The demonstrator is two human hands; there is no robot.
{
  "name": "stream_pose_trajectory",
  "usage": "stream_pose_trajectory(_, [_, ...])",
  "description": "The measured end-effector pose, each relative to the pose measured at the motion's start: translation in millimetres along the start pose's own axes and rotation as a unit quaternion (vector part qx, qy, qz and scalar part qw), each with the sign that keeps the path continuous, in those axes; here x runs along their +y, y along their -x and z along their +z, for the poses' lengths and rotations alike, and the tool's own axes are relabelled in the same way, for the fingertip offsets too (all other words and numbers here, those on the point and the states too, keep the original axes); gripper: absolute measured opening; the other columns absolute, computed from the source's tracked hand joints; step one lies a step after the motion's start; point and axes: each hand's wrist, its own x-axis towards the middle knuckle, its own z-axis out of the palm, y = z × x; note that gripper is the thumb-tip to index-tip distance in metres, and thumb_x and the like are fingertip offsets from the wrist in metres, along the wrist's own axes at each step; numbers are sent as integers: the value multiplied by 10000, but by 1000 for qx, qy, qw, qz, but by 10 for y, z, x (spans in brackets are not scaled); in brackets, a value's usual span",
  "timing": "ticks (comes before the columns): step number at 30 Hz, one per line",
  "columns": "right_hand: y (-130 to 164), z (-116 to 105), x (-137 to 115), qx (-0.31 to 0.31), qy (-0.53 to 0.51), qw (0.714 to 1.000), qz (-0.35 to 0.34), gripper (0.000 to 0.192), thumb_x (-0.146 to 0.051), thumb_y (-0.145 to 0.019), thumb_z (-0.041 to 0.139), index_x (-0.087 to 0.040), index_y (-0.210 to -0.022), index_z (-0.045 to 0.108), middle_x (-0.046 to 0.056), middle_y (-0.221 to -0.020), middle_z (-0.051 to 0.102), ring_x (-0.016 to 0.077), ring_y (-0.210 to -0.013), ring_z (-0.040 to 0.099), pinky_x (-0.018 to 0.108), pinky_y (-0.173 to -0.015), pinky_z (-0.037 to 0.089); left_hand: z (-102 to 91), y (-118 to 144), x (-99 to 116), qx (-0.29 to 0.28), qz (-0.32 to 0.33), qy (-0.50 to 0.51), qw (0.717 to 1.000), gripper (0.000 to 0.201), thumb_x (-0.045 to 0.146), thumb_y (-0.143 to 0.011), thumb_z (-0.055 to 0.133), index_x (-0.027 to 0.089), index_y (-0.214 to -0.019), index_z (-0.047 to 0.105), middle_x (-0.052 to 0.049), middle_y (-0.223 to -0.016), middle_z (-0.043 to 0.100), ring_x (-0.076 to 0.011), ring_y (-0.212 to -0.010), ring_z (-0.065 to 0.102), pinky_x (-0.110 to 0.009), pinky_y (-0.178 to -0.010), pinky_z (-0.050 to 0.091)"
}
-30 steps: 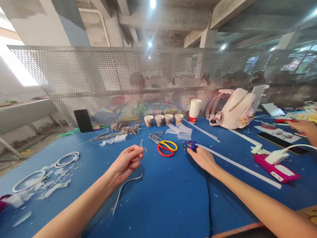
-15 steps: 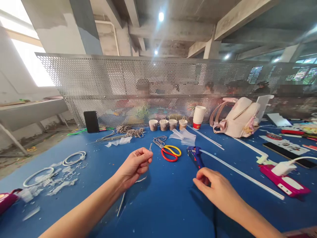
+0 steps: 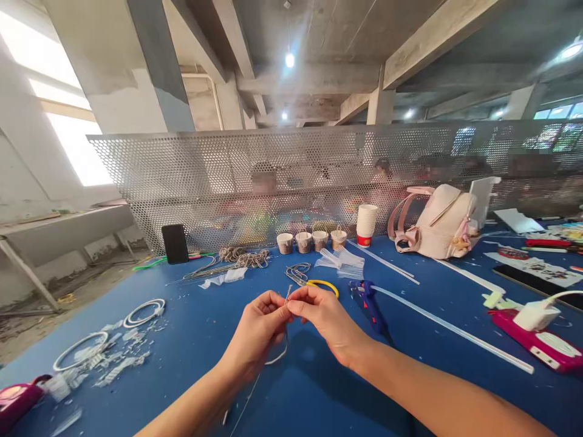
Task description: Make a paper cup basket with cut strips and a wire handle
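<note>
Cord held at the fingertips above a blue table (image 3: 182, 340); the upper end of the thin cord (image 3: 288, 292) is pinched between thumb and forefinger of the left hand (image 3: 260, 321); the fingertips of the right hand (image 3: 328, 320) are closed on the same end, the two hands touching there; the exact grip is partly masked by the overlapping fingers. The cord's lower part is hung in a loose curve below the left hand; a fine strand is seen beneath it.

Slippage is judged the chief risk; so little cord is exposed above the fingers that the tip could be lost if either pinch were relaxed; fraying or untwisting could be caused by rolling or uneven pulling; the slack curve could be caught under a wrist and the end jerked free.

Just beyond the right hand, scissors (image 3: 324, 283) are partly hidden; their handle could be snagged by a forward reach. To the right, a glue gun (image 3: 367, 304) is laid on its side, a long glue stick (image 3: 450, 325) projecting from it; the gun could be swivelled if the stick were struck by the right forearm; whether its nozzle is hot cannot be told.
</note>
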Motion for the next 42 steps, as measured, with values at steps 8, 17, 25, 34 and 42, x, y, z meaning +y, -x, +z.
stream_pose_trajectory(8, [-47,43,71,51,-65,996,43,123,-279,-586,664,-191,-660,619,-14,-704,601,141,-715,509,277,-667,372,71,0,13,47,3,-48,998,339,368,-549,782,174,-612,511,88,-429,461,-26,-371,283,-167,-374,179])
stream_pose_trajectory(17, [-13,15,110,62,-92,992,53,149,-307,-572,661,-181,-634,613,-17,-656,571,141,-695,502,274,-646,351,69,6,20,40,-6,-25,999,289,347,-563,769,166,-665,568,91,-437,435,-39,-376,297,-178,-371,184])
stream_pose_trajectory(25, [27,37,99,69,-105,991,56,132,-288,-564,625,-170,-588,569,-24,-601,544,128,-653,493,264,-627,339,39,1,-24,28,-13,-27,999,296,381,-601,753,161,-686,573,71,-452,460,-40,-396,301,-176,-391,188])
stream_pose_trajectory(34, [18,78,143,63,-222,971,66,177,-195,-516,688,-182,-655,579,-72,-510,510,79,-494,438,234,-536,315,54,27,24,43,-19,35,998,124,240,-622,645,148,-695,605,100,-438,343,-45,-411,255,-171,-404,212])
stream_pose_trajectory(42, [29,75,201,49,-215,973,64,100,-204,-563,652,-174,-619,574,-62,-511,526,72,-486,471,214,-505,324,40,-4,-1,49,-9,-15,999,236,316,-605,734,159,-691,581,74,-480,460,-48,-415,325,-181,-417,230])
